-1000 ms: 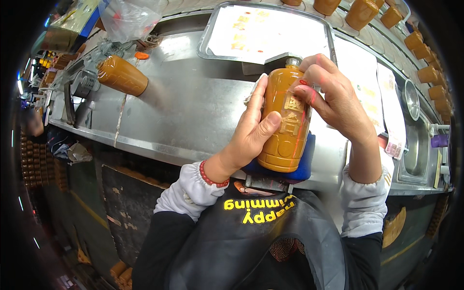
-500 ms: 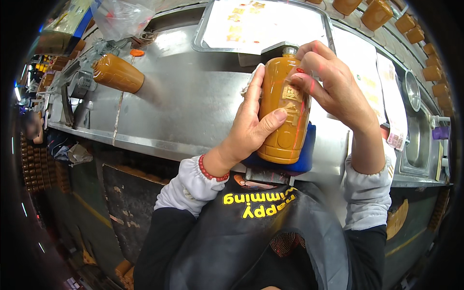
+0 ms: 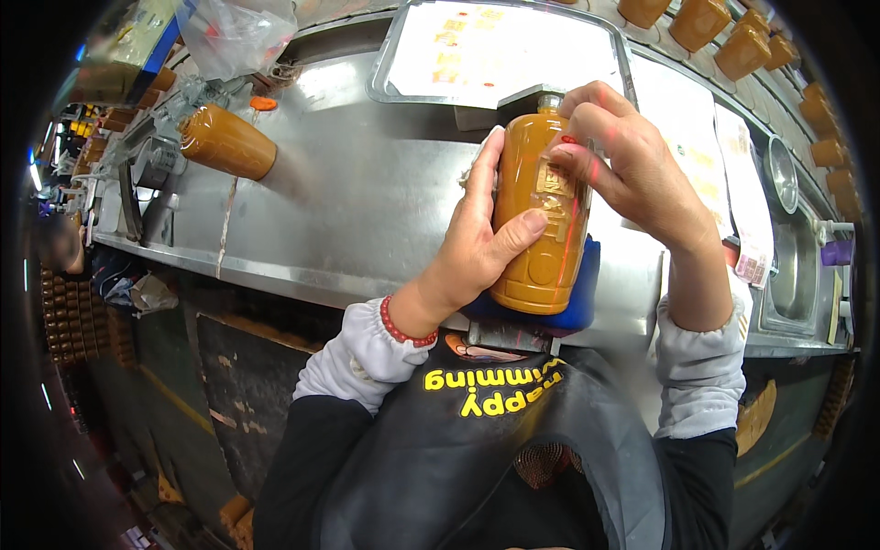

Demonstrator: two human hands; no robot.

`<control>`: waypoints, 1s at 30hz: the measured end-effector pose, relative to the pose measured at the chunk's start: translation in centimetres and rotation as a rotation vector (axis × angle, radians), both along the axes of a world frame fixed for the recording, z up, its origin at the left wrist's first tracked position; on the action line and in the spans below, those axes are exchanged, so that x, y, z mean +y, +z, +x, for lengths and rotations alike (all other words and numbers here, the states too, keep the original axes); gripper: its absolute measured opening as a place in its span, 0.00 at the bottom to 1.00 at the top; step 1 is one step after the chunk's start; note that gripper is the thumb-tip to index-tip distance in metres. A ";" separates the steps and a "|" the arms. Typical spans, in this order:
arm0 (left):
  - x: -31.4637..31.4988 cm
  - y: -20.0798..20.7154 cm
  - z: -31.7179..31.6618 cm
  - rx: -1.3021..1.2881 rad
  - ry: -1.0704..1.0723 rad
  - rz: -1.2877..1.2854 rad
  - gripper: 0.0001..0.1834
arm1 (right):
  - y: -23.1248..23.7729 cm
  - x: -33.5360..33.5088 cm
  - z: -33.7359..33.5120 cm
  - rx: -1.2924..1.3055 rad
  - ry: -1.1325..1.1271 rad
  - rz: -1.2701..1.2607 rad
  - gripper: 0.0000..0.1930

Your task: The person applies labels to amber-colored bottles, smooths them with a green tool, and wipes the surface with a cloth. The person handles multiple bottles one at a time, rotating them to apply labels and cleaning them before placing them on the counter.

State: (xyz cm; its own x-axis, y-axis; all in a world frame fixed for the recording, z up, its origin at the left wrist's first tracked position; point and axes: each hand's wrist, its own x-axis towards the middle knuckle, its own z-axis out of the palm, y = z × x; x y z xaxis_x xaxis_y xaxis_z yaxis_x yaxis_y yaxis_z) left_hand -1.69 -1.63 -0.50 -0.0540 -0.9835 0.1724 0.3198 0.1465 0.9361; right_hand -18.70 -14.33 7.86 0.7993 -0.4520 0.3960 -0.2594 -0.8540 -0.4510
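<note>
My left hand (image 3: 477,243) is closed around the side of a glossy brown bottle (image 3: 527,220), its thumb lying across the front. The bottle leans upright against a blue support (image 3: 585,289), neck pointing away from me. Raised gold lettering (image 3: 555,180) shows on its front, and a thin red light line runs down its right side. At the upper right of the bottle, my right hand (image 3: 637,165) pinches a small clear film with a red mark (image 3: 568,140) between thumb and fingers. The film's outline is hard to make out against the bottle.
A metal tray (image 3: 378,78) with a white sheet of gold and red decals lies beyond the bottle. Another brown bottle (image 3: 227,142) lies on the steel counter (image 3: 339,192) at left. Several brown bottles (image 3: 698,23) line the far right, near a sink (image 3: 793,280).
Several bottles at the far right have shifted along to the left. The view has moved slightly; both hands keep nearly the same hold at the bottle.
</note>
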 end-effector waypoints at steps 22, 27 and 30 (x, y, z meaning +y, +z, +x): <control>0.3 0.3 -0.2 0.021 0.058 -0.032 0.45 | 1.6 -6.0 -2.5 -0.084 -0.105 0.022 0.12; 0.0 0.5 -0.2 -0.060 0.072 -0.066 0.46 | -4.5 -18.5 1.2 0.146 -0.358 -0.126 0.11; 0.4 0.6 0.2 -0.073 0.041 -0.041 0.46 | -9.1 -22.1 3.2 0.474 -0.594 -0.306 0.11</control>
State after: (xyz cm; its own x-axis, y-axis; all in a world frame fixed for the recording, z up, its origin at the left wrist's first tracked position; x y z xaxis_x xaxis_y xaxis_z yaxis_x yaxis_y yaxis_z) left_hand -1.50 -1.27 0.10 -0.0278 -0.9774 0.2096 0.2438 0.1967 0.9497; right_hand -15.50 -36.47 -1.21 0.5738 -0.7797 0.2508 -0.8121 -0.5813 0.0506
